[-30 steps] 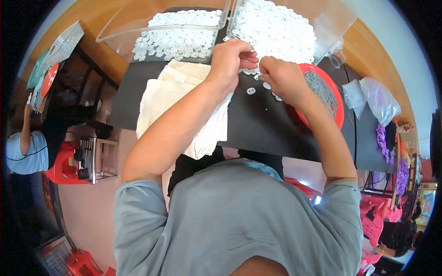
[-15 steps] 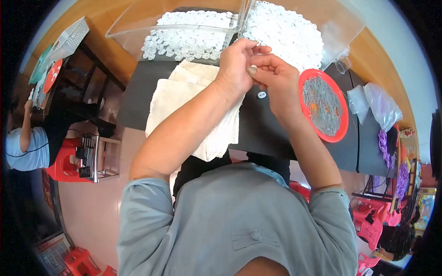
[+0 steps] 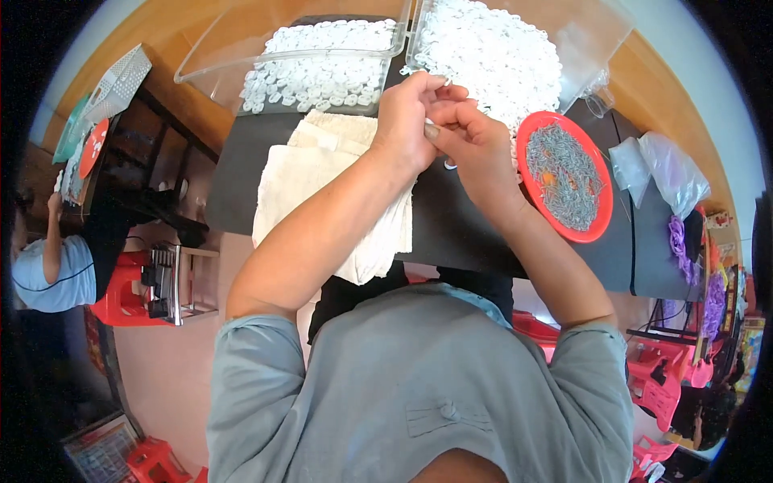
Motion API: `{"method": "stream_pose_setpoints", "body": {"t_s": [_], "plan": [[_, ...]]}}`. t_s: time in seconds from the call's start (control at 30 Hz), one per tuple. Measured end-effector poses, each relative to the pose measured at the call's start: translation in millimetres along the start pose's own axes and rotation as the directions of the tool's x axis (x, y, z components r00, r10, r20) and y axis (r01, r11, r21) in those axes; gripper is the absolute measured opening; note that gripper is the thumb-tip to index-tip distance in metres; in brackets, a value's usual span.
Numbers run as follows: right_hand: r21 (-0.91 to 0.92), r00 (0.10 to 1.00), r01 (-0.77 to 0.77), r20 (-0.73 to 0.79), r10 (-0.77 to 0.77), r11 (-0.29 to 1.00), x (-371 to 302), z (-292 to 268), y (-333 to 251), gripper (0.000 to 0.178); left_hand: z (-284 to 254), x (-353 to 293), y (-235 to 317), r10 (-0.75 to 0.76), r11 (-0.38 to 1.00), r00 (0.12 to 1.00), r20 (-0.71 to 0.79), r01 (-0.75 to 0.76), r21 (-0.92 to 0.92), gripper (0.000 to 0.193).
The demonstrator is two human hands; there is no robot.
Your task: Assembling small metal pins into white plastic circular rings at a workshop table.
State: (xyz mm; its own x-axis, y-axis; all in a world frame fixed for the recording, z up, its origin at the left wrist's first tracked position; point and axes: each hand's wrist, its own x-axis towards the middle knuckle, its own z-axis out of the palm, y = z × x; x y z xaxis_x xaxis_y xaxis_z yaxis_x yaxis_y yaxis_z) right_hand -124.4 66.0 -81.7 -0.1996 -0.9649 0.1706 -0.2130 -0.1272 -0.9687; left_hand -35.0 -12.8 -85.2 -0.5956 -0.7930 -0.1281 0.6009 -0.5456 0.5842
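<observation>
My left hand (image 3: 405, 117) and my right hand (image 3: 477, 151) meet over the table, fingers curled towards each other. A small white plastic piece (image 3: 429, 121) shows at the tip of my right thumb, pinched against the fingers. What lies inside the left fingers is hidden by the hand itself. Another small white piece (image 3: 450, 164) rests on the dark tabletop, partly covered by the right hand. Right of that hand stands a red oval plate (image 3: 600, 228) heaped with thin grey metal pins (image 3: 564, 173). Under my left forearm lies a folded cream cloth (image 3: 291, 189).
Two clear bins with white plastic pieces stand at the back: the left bin (image 3: 282, 55) and the right bin (image 3: 600, 40). Plastic bags (image 3: 675, 173) lie at the right edge. Far left, another person (image 3: 52, 270) sits at a separate table beside a white basket (image 3: 121, 76).
Both hands have shifted slightly, and the right fingers have come closer to the left palm. The view has moved a little. The loose piece on the table is now more covered.
</observation>
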Motion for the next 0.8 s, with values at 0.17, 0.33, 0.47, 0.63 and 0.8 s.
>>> {"method": "stream_pose_setpoints", "body": {"t_s": [0.17, 0.33, 0.47, 0.63, 0.8], "plan": [[0.161, 0.994, -0.1, -0.027, 0.106, 0.982, 3.3, -31.3, -8.3, 0.012, 3.4, 0.5, -6.6, 0.375, 0.849, 0.927, 0.029, -0.356, 0.39, 0.018], [0.296, 0.974, -0.093, -0.169, 0.148, 0.951, 13.3, -55.7, -7.9, 0.017, 6.4, -1.2, -11.5, 0.374, 0.724, 0.921, 0.107, -0.362, 0.588, 0.016], [0.351, 0.978, -0.12, -0.117, 0.171, 0.929, 15.1, -60.8, 0.0, 0.017, 7.8, -4.3, -13.9, 0.37, 0.659, 0.913, 0.172, -0.389, 0.644, 0.016], [0.373, 0.979, -0.126, -0.101, 0.176, 0.919, 14.7, -60.5, 0.6, 0.017, 9.7, -6.1, -13.4, 0.38, 0.6, 0.904, 0.194, -0.4, 0.693, 0.016], [0.351, 0.982, -0.113, -0.101, 0.158, 0.929, 14.8, -59.4, 2.6, 0.017, 8.8, -6.8, -13.5, 0.37, 0.598, 0.907, 0.2, -0.397, 0.696, 0.015]]}}
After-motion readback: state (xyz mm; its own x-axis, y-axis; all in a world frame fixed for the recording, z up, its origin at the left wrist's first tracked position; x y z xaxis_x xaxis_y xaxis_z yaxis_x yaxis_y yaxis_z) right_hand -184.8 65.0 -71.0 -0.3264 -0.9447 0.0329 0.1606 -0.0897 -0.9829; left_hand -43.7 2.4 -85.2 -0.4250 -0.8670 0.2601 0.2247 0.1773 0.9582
